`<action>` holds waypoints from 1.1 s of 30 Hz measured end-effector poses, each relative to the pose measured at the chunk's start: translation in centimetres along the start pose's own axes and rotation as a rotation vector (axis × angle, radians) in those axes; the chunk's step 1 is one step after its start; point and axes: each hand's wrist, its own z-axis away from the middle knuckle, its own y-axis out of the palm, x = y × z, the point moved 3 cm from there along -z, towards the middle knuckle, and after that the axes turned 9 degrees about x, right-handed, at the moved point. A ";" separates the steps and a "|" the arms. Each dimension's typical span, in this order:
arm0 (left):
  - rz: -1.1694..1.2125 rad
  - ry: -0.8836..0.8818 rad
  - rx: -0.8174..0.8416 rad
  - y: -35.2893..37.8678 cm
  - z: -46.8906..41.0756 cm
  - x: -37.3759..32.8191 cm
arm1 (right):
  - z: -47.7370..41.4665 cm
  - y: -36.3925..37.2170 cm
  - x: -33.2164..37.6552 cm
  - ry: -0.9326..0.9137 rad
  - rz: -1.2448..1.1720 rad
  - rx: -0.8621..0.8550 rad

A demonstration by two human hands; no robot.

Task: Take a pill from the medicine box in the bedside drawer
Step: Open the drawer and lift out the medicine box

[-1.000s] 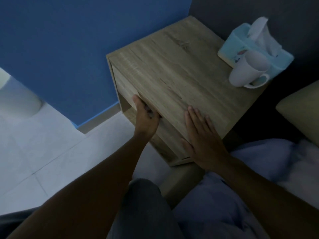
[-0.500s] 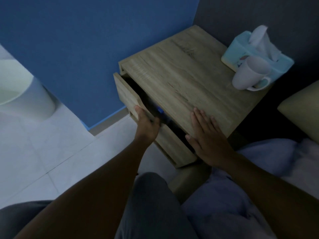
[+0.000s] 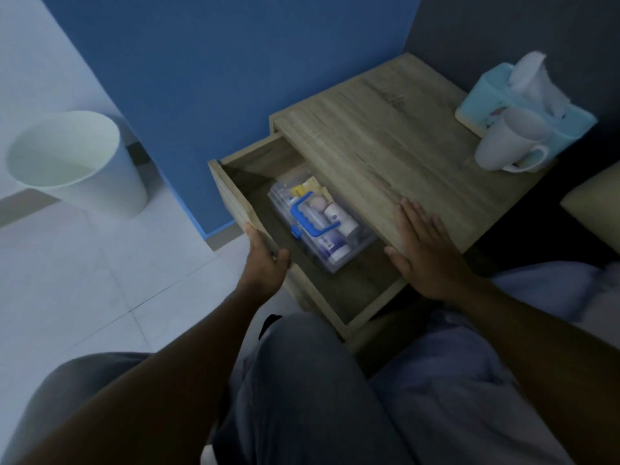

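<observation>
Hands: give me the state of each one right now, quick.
Left hand: closed, gripping the drawer front at its top edge.
Right hand: open, flat on the nightstand top, holding nothing.

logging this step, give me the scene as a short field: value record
drawer: pulled open
medicine box: clear, blue handle, lying inside drawer, lid closed
left hand: gripping drawer front
right hand: flat on nightstand top
on top: white mug beside tissue box
floor: white bin
</observation>
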 end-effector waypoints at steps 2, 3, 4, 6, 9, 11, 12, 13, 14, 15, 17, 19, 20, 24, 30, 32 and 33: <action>-0.015 -0.015 -0.007 -0.8 0.7 0.8 | 0.0 0.1 0.0 0.002 0.003 0.014; -0.025 -0.016 -0.007 -1.2 1.0 1.2 | 0.0 0.1 0.1 0.004 0.000 0.023; -0.030 -0.011 -0.005 -1.6 1.3 1.5 | -0.1 0.1 0.1 0.007 -0.005 0.033; -0.038 -0.004 -0.003 -2.1 2.0 1.9 | 0.0 0.1 0.1 0.010 -0.011 0.048; -0.046 -0.015 -0.004 -2.7 2.9 2.1 | 0.0 0.0 0.2 0.015 -0.019 0.061; -0.052 -0.029 0.002 -3.1 3.3 2.0 | 0.2 0.0 0.4 0.026 -0.026 0.068; -0.059 -0.043 0.007 -3.2 3.4 1.9 | 0.2 0.0 0.5 0.040 -0.034 0.076; -0.063 -0.060 0.011 -3.2 3.6 1.8 | 0.2 0.0 0.7 0.061 -0.037 0.091; -0.061 -0.077 0.012 -3.2 3.8 1.7 | 0.2 0.0 1.0 0.087 -0.035 0.108; -0.060 -0.082 0.003 -3.1 4.2 1.5 | 0.2 -0.1 1.4 0.118 -0.032 0.126; -0.079 -0.017 -0.065 -2.9 5.0 0.5 | 0.4 -0.4 2.7 0.166 -0.020 0.137; -0.146 0.093 -0.134 -3.1 5.6 -0.9 | 0.9 -0.8 4.8 0.097 0.053 0.082; -0.199 0.130 -0.155 -3.3 5.7 -1.6 | 1.1 -0.9 6.1 0.010 0.125 0.042; -0.424 0.192 -0.182 -4.8 4.2 -4.3 | 0.8 -0.4 10.9 -0.172 0.139 -0.003; -0.501 0.128 -0.018 -5.1 -1.4 -6.5 | -1.1 1.4 12.2 0.134 -0.351 0.040; -0.490 0.065 -0.005 -5.0 -3.2 -6.6 | -1.7 1.9 11.8 0.235 -0.430 0.058; -0.470 0.034 -0.001 -5.1 -4.0 -6.7 | -1.9 2.2 11.6 0.271 -0.464 0.088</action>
